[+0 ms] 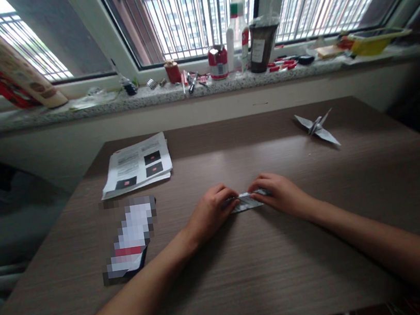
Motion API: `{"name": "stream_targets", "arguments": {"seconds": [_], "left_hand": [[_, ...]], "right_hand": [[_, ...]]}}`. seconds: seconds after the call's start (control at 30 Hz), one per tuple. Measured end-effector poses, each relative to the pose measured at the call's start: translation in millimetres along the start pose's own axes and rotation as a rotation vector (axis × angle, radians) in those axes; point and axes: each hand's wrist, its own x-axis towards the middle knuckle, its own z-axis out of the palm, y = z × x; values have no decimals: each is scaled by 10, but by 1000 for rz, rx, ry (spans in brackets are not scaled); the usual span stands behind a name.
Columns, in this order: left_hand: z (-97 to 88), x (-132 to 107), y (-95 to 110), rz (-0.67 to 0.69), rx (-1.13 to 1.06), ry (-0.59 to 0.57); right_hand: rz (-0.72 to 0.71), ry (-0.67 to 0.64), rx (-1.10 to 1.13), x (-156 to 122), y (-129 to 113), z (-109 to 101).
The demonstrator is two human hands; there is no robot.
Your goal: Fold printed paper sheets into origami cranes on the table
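Observation:
A small strip of folded paper (pixel 246 202), pale with grey print, is held between my two hands just above or on the table. My left hand (pixel 216 204) pinches its left end, thumb and fingers together. At the other end, my right hand (pixel 275 192) grips the paper in the same way. My fingers cover both ends, so only the middle shows. A folded paper crane (pixel 317 125) with spread wings sits at the back right of the table, apart from my hands.
On the brown table (pixel 221 291), a stack of printed sheets (pixel 136 160) lies at the back left, with a blurred phone (pixel 131 236) nearer me. Along the windowsill (pixel 101 106) stand a red can (pixel 218 62), a dark cup (pixel 262 46), bottles and a yellow basket (pixel 371 42).

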Motion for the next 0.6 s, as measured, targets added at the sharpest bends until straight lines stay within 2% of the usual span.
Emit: {"name": "stream_targets", "arguments": {"seconds": [0.6], "left_hand": [[-31, 18, 42, -50, -15, -22]], "right_hand": [[-24, 2, 33, 19, 0, 41]]}}
